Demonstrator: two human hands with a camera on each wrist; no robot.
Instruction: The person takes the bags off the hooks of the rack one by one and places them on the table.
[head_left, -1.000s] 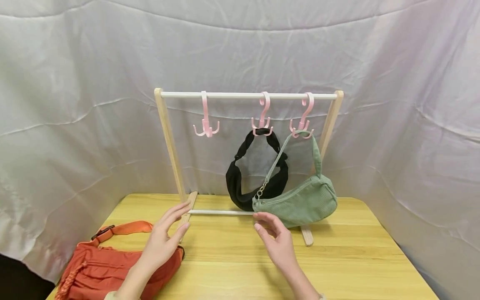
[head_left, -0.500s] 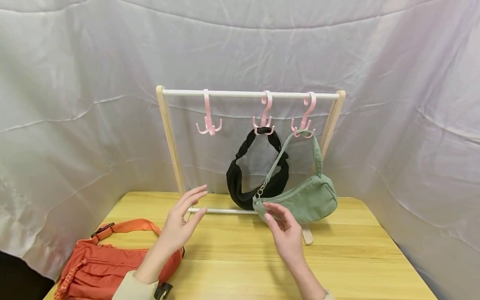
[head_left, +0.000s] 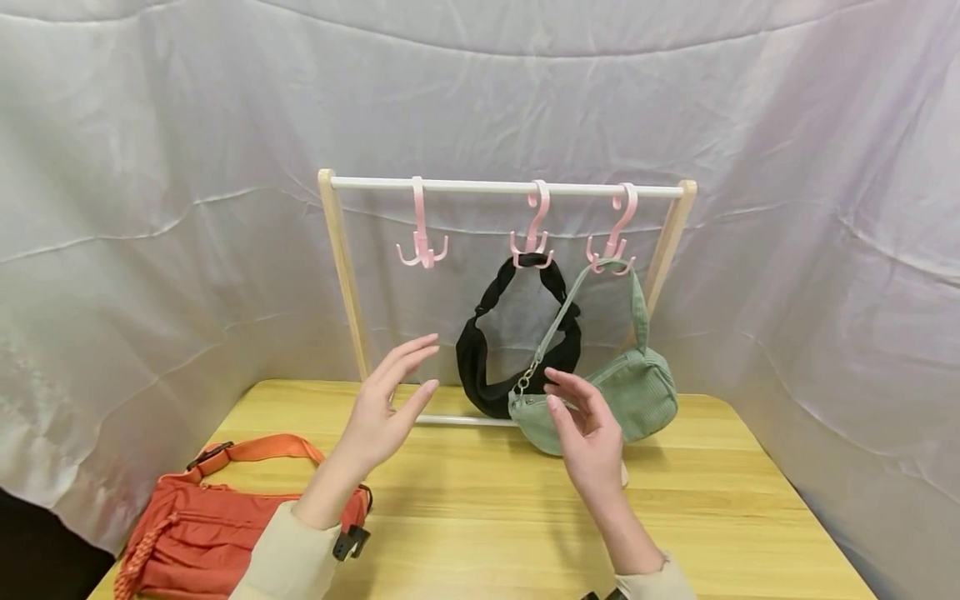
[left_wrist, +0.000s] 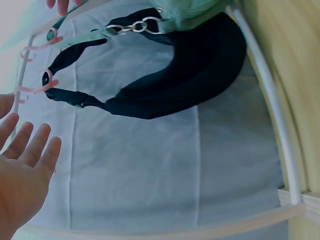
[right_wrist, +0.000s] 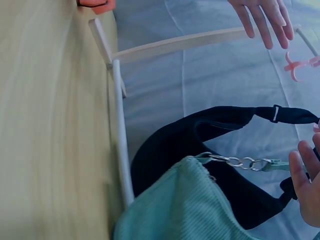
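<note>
With fingers extended and nothing in them, my left hand (head_left: 386, 412) is raised in front of the rack, left of a black shoulder bag (head_left: 476, 358). My right hand (head_left: 592, 437) also holds nothing; its fingers are slightly bent in front of a green corduroy handbag (head_left: 648, 396), covering part of it in the head view. The green bag hangs by its strap from the right pink hook (head_left: 618, 225). From the middle pink hook (head_left: 536, 218) hangs the black bag, partly behind the green one. The left pink hook (head_left: 422, 225) carries no bag.
The rack has a white top bar (head_left: 480, 186) and wooden side posts (head_left: 345, 275). A red-orange bag (head_left: 217, 521) with an orange strap lies at the left of the wooden table (head_left: 465, 542). Grey cloth (head_left: 487, 100) hangs behind and at both sides.
Both hands have moved up and to the right in the head view, the left one away from above the red-orange bag. The two hanging bags stay on their hooks.
</note>
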